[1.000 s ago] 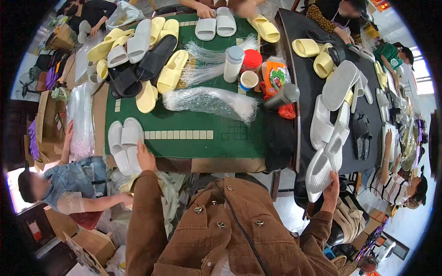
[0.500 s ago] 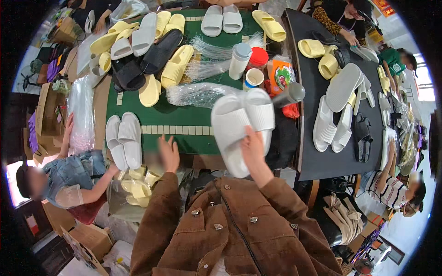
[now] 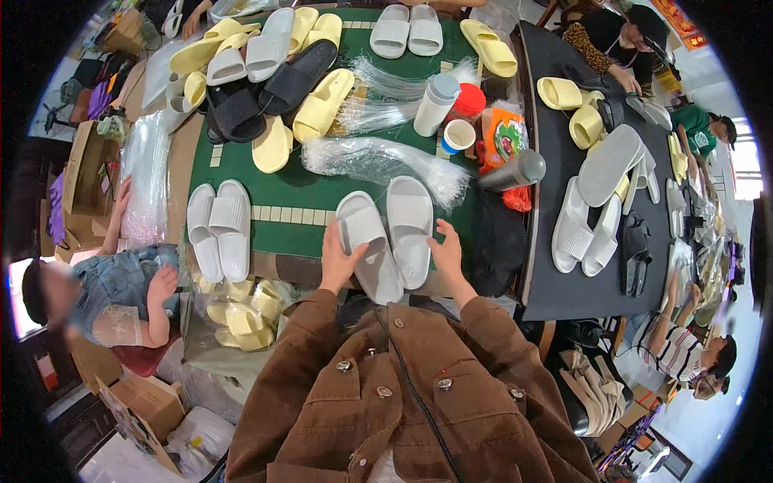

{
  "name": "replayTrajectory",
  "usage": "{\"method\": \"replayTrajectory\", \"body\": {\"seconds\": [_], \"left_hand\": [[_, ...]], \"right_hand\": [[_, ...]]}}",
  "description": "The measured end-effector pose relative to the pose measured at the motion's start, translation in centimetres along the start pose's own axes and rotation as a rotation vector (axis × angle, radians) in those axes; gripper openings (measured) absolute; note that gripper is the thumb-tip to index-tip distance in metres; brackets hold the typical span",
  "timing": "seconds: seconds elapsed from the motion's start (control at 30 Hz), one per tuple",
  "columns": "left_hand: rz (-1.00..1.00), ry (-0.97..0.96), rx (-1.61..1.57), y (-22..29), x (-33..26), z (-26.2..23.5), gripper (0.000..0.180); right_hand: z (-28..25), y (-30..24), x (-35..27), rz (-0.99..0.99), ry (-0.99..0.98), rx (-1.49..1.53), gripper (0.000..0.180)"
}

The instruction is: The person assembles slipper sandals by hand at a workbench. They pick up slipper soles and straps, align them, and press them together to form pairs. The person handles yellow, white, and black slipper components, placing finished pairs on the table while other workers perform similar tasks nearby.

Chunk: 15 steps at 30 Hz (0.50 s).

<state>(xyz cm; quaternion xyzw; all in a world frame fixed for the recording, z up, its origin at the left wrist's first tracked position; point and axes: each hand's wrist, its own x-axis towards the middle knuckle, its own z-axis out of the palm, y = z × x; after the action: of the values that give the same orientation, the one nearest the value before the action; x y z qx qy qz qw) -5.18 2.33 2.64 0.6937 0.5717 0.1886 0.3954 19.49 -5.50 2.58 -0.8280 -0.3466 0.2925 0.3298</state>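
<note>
Brown jacket [image 3: 354, 410]: sleeves stretch forward from the wearer to the near edge of a green worktop [image 3: 278, 189].
Clear bag [image 3: 211, 342]: holds yellow slippers [image 3: 248, 324] just below that edge, at left.
Left hand [image 3: 341, 259]: touches the left side of a pale grey slipper [image 3: 374, 249], thumb apart from the fingers and over the slipper; whether they pinch it cannot be told.
Right hand [image 3: 448, 253]: fingers and thumb spread, just beside a 2nd grey slipper [image 3: 409, 233]; contact cannot be told.
Centre footwear: the 2 slippers sit side by side between the hands, at the near edge.
Side pair [image 3: 219, 233]: 2 more grey slippers, together on the worktop at left.
Plastic bundle [image 3: 386, 165]: clear and crinkled, beyond the central slippers.
Drinks: a grey bottle [image 3: 514, 171], a paper cup [image 3: 458, 137] and a white bottle [image 3: 436, 105] cluster near an orange packet [image 3: 506, 138].
Black worktop [image 3: 555, 298]: at right, with grey, yellow and black slippers.
Mixed pile [image 3: 322, 105]: yellow, black and grey slippers heaped at far left.
Far pair [image 3: 407, 32]: 2 grey slippers near the far edge.
Far right: a co-worker [image 3: 616, 48] in leopard-print sleeves.
</note>
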Motion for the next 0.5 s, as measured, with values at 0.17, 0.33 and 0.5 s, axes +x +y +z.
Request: {"method": "replayTrajectory", "body": {"seconds": [0.17, 0.33, 0.5], "left_hand": [[0.128, -0.097, 0.221, 1.0, 0.0, -0.3, 0.083], [0.096, -0.034, 0.375, -0.1, 2.0, -0.6, 0.076], [0.098, -0.066, 0.425, 0.3, 3.9, -0.5, 0.079]], "right_hand": [[-0.2, -1.2, 1.4, -0.107, -0.093, -0.176, 0.051], [-0.8, -2.0, 2.4, -0.208, -0.137, -0.310, 0.065], [-0.2, -3.3, 3.5, -0.160, -0.308, -0.408, 0.075]]}}
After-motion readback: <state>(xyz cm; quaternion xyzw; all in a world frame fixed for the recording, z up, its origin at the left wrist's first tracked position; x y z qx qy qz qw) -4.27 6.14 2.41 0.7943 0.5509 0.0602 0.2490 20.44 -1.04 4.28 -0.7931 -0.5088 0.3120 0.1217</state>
